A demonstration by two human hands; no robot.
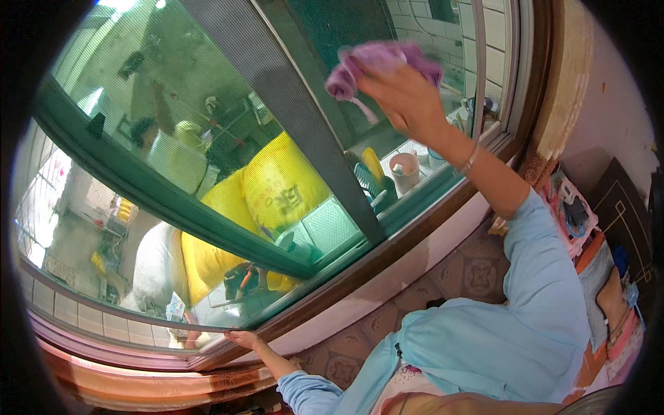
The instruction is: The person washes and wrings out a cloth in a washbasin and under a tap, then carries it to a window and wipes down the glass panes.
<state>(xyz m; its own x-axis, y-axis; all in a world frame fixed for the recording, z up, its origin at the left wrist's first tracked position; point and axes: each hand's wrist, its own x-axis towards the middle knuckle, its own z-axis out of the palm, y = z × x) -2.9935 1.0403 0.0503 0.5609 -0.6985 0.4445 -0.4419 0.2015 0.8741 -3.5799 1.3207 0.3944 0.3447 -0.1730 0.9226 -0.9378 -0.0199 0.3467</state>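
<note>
High up against the right window pane (311, 41), my right hand (401, 100) is closed on a bunched purple cloth (387, 59). The cloth and fingers are slightly smeared by motion. A loose end of it hangs below my fingers. Down at the lower left, my left hand (243, 339) rests its outstretched fingers on the edge of the window frame (277, 321), with nothing seen in it. Between the two hands stands the grey upright (290, 104) of the sliding window, with a green-tinted pane (131, 104) to its left.
Behind the glass sit stuffed yellow sacks (287, 180) and a white sack (155, 266). A pink cup (404, 173) and green-handled items stand on the far ledge. To my right is a pile of folded cloths (612, 304). An orange curtain (159, 391) hangs lower left.
</note>
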